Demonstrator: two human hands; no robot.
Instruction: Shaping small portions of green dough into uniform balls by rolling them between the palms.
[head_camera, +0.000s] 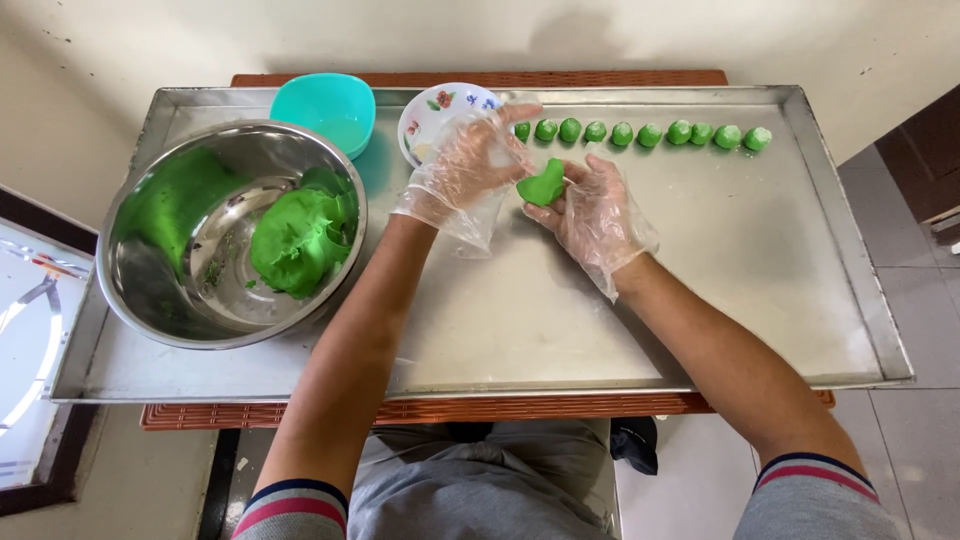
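Left hand: (465, 160) gloved in clear plastic, raised over the tray, fingers loosely curled with the forefinger stretched toward the far rim; its fingertips meet the dough piece from the left.
Right hand: (592, 212) gloved too, fingers curled, thumb and fingertips pinching the dough piece from the right.
Dough piece: (542, 184) green, flattened and bent, held between both hands just above the tray floor, near the row of balls.
Balls: (637, 133) a line of small green balls along the far rim, running from beside the left hand's forefinger toward the right corner, each close to the next.
Tray: (740, 300) large shallow metal sheet with a raised lip all round; its right half and near strip are bare metal, the widest free space.
Bowl: (232, 232) steel, filling the tray's left end close to the near and left lips.
Dough mass: (300, 238) a green lump on the bowl's right side, smears on its left wall.
Cup: (325, 110) teal, at the far rim, touching the bowl's edge.
Plate: (440, 110) small, flowered, between cup and balls, partly behind the left hand.
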